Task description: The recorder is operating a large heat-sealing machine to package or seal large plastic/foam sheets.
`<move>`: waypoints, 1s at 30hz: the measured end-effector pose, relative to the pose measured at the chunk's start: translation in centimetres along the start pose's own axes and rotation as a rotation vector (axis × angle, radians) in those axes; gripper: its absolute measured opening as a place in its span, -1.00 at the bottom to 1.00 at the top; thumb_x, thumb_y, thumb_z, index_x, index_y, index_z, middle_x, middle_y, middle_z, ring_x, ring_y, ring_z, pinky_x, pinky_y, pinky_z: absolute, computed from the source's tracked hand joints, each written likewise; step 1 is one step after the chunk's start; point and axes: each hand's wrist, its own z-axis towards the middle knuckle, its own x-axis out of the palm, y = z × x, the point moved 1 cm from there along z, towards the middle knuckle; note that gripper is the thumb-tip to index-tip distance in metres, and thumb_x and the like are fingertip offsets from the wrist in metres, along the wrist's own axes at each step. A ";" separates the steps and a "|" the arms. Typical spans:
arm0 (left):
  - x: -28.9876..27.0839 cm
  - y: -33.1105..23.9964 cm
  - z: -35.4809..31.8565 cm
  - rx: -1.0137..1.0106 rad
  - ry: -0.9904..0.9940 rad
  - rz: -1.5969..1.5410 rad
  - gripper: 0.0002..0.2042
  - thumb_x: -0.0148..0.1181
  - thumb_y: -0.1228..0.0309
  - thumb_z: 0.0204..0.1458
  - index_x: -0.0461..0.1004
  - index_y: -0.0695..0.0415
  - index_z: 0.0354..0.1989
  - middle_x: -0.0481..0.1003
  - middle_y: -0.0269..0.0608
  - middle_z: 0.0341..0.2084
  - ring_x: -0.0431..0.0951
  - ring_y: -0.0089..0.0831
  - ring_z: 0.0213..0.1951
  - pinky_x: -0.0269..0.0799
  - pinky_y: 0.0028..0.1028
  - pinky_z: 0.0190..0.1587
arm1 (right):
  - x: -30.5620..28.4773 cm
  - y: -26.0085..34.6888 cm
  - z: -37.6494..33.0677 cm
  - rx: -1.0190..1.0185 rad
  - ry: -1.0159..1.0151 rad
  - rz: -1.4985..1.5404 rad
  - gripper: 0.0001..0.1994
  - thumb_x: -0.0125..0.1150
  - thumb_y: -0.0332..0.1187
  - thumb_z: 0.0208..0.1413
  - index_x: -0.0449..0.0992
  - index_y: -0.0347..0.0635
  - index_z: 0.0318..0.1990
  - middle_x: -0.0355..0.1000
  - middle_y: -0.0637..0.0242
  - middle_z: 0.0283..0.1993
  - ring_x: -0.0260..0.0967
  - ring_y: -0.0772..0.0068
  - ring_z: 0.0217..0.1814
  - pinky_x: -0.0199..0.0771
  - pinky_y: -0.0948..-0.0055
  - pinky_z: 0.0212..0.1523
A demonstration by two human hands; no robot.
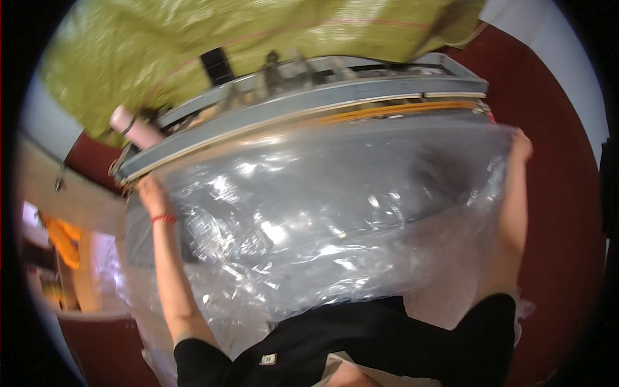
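left hand (152,192): grip pinching clear plastic sheet (335,200) | right hand (521,148): grip pinching its other end | 1 gray tray (361,92) beyond

Far sheeting: a creased, shiny yellow-green sheet (213,32) spans the far side, crossed by a thin reddish stripe.
Far-right wall: a pale, bluish-white surface (516,22) beside the sheeting.
Right side: a broad dark red surface (561,206) running from far to near (floor or painted wall, I cannot tell which).
Left side: more dark red (97,158), below a pale wall strip (48,122).
Near left: a beige panel (77,184), then a bright area with orange cloth (64,242).
Light: violet-white glare (108,261) at left.
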 end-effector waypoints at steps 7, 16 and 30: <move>-6.6 9.9 6.0 0.061 -0.246 0.108 -0.84 0.04 0.39 -0.05 0.30 0.13 -0.61 0.21 -0.49 -0.69 0.12 -0.73 -0.62 0.06 -0.70 -0.56 | 9.9 11.4 -5.7 -0.047 -0.023 0.791 -0.82 0.10 -0.32 -0.03 0.38 -0.28 -0.44 0.37 0.32 -0.48 0.27 0.53 -0.42 0.28 0.54 -0.30; -6.5 10.9 8.1 0.097 -0.216 0.012 -0.78 0.16 0.38 -0.09 0.25 0.04 -0.67 0.21 -0.56 -0.72 0.10 -0.75 -0.65 -0.01 -0.72 -0.60 | 10.6 14.3 -5.3 0.069 -0.024 0.791 -0.82 0.18 -0.37 -0.13 0.35 -0.28 -0.48 0.34 0.36 -0.53 0.28 0.55 -0.48 0.29 0.57 -0.36; -6.4 9.4 7.0 -0.085 -0.117 -0.184 -0.86 -0.01 0.35 -0.02 0.31 0.17 -0.40 0.36 -0.33 -0.50 0.37 -0.55 -0.48 0.34 -0.56 -0.46 | 8.3 14.6 -6.1 0.196 0.196 1.032 -0.79 0.00 -0.26 0.01 0.35 -0.25 -0.40 0.34 0.30 -0.56 0.27 0.56 -0.63 0.23 0.58 -0.65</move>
